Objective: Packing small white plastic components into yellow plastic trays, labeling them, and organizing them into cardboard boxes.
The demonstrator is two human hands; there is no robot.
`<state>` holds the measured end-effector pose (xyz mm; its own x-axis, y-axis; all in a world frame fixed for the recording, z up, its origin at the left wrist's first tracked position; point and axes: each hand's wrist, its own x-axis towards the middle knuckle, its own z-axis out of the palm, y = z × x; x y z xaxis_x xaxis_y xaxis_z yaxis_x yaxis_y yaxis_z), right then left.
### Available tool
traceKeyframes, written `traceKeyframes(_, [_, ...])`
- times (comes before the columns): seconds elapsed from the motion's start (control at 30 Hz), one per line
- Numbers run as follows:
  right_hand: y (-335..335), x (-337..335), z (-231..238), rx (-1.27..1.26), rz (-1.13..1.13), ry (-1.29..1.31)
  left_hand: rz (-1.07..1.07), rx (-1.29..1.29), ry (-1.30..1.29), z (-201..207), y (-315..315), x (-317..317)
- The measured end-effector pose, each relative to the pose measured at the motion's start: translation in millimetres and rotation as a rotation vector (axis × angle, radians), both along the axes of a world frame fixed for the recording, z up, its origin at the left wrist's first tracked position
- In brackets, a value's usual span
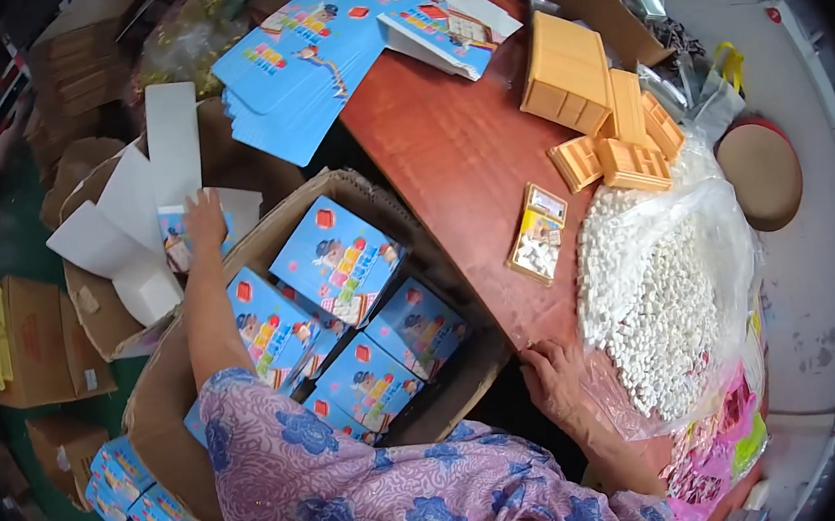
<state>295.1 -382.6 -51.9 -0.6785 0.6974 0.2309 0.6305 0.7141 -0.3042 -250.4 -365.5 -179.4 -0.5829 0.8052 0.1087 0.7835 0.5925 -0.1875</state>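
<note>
Blue printed carton [174, 242] lies far left in the head view, under the left hand [205, 221]; whether it is grasped, I cannot tell. The right hand [554, 378], half curled, its grip unclear, is at the red-brown table [417, 150], left of a plastic bag [730, 235] of white pieces [659, 318]
</note>
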Motion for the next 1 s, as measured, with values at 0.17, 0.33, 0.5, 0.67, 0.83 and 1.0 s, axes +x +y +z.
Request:
traceKeyframes(0.17, [-0.2, 2.0, -3.3, -0.019, -0.014, -0.014, -0.033, -0.108, 0.003, -8.1, 0.5, -10.4])
traceKeyframes(0.33, [-2.9, 0.4, -2.8, -0.049, -0.032, -0.006, -0.098, -0.305, 0.212, 9.5, 0.6, -2.2])
traceKeyframes(0.5, [-2.3, 4.9, -6.5, -0.081, -0.013, -0.003, -0.269, -0.204, 0.154, 61.1, -14.4, -10.8])
traceKeyframes(0.67, [-3.1, 1.4, -3.3, -0.048, -0.004, 0.003, -0.284, 0.089, 0.139, 160.2, -37.2, 19.3])
traceKeyframes(0.83, [-1.7, 1.6, -5.2, 0.018, 0.016, -0.009, -0.463, 0.342, 0.226, 243.1, -60.6, 67.1])
traceKeyframes(1.0, [-0.6, 2.6, -10.0, 0.011, 0.049, -0.008, -0.621, 0.402, 0.37, 295.2, -69.4, 111.0])
